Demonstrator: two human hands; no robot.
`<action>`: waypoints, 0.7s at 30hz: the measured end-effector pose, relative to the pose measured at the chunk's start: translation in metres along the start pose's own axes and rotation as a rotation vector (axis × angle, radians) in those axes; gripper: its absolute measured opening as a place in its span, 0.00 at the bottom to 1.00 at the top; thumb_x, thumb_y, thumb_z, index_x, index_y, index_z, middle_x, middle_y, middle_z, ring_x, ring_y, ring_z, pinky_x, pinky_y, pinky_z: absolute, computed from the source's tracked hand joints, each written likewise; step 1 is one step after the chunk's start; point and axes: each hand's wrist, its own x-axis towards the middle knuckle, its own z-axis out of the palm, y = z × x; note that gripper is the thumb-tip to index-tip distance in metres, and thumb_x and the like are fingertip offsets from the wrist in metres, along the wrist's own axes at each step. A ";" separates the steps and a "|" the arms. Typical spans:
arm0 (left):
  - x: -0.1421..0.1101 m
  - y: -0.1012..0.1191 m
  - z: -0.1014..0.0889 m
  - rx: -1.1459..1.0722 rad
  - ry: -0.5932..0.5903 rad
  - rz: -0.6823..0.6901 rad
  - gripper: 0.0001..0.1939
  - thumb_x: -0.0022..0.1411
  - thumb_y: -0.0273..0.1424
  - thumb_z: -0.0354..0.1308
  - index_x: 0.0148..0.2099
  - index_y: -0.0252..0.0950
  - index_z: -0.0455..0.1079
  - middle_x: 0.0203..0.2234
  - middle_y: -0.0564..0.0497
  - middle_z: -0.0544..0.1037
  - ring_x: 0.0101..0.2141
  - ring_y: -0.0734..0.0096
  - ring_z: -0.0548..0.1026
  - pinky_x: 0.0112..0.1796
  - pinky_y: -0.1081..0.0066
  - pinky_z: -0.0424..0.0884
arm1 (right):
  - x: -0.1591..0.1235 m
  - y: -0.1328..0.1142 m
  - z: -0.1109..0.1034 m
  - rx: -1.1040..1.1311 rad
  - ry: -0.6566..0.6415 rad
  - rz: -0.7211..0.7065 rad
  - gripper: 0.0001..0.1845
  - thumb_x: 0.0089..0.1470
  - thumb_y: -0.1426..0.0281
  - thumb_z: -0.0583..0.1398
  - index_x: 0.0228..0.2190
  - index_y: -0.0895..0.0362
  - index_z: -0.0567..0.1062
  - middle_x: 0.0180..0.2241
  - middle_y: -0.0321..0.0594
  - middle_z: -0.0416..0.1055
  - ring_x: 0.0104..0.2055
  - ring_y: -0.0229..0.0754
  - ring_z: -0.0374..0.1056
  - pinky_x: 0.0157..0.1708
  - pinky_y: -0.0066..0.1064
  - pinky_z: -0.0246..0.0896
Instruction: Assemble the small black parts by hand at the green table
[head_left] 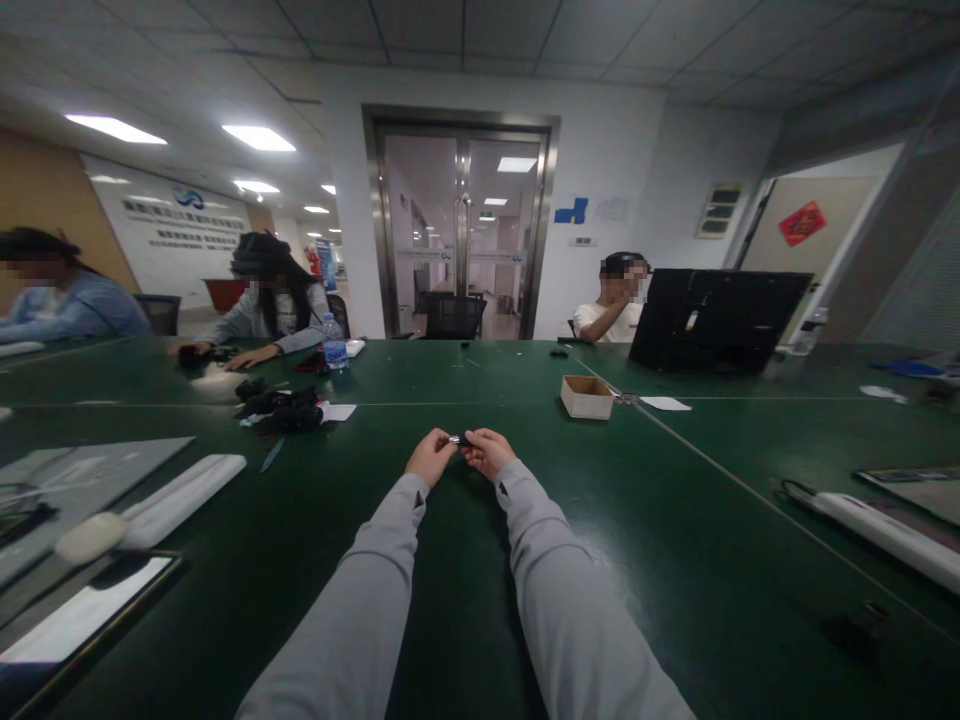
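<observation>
Both my arms in grey sleeves reach out over the dark green table (675,520). My left hand (430,457) and my right hand (489,451) meet at the middle, fingers pinched together. Between the fingertips sits a small dark part with a shiny metal end (458,439), held by both hands. It is too small to name. A small open cardboard box (587,396) stands on the table beyond my right hand.
A heap of black parts (279,408) lies to the far left. White power strips lie at left (182,496) and right (885,532). A black monitor (716,318) and a water bottle (334,343) stand further back. Three people sit at the table's far side.
</observation>
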 end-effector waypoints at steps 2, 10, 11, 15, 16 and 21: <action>0.000 -0.001 0.001 -0.009 0.008 -0.004 0.12 0.51 0.40 0.49 0.27 0.36 0.67 0.25 0.53 0.70 0.29 0.72 0.67 0.34 0.72 0.62 | 0.000 0.000 0.000 -0.001 -0.003 -0.001 0.10 0.45 0.72 0.61 0.21 0.59 0.63 0.13 0.35 0.67 0.13 0.31 0.61 0.13 0.19 0.56; 0.002 -0.006 0.003 0.010 0.017 0.039 0.11 0.50 0.39 0.50 0.29 0.36 0.67 0.27 0.52 0.70 0.32 0.71 0.67 0.37 0.72 0.62 | -0.001 -0.001 0.000 0.001 0.016 0.001 0.11 0.44 0.72 0.62 0.20 0.59 0.63 0.13 0.35 0.66 0.13 0.31 0.61 0.13 0.19 0.56; 0.003 -0.006 0.004 0.000 -0.004 0.020 0.12 0.51 0.39 0.49 0.28 0.36 0.67 0.27 0.52 0.70 0.31 0.71 0.67 0.36 0.71 0.62 | -0.001 -0.001 0.000 0.000 0.013 0.002 0.11 0.44 0.72 0.62 0.21 0.59 0.63 0.13 0.35 0.66 0.13 0.31 0.61 0.13 0.19 0.56; 0.002 -0.007 0.004 -0.012 -0.036 -0.018 0.17 0.54 0.41 0.45 0.26 0.36 0.66 0.24 0.52 0.70 0.29 0.71 0.67 0.35 0.71 0.62 | 0.000 0.000 -0.001 -0.002 0.008 0.000 0.11 0.43 0.71 0.62 0.21 0.59 0.63 0.13 0.34 0.66 0.13 0.31 0.61 0.13 0.19 0.56; 0.002 -0.007 0.004 -0.017 -0.011 -0.007 0.14 0.53 0.41 0.47 0.27 0.36 0.66 0.25 0.52 0.70 0.29 0.72 0.67 0.35 0.72 0.62 | 0.000 0.000 -0.001 -0.002 0.005 -0.003 0.11 0.43 0.71 0.63 0.20 0.59 0.63 0.13 0.34 0.66 0.13 0.30 0.61 0.13 0.19 0.56; 0.002 -0.006 0.002 -0.012 -0.023 -0.034 0.17 0.54 0.42 0.44 0.24 0.36 0.66 0.23 0.52 0.69 0.29 0.71 0.67 0.36 0.70 0.62 | -0.002 -0.001 0.001 -0.004 0.010 -0.001 0.12 0.43 0.71 0.63 0.20 0.59 0.63 0.13 0.34 0.66 0.13 0.31 0.61 0.14 0.20 0.57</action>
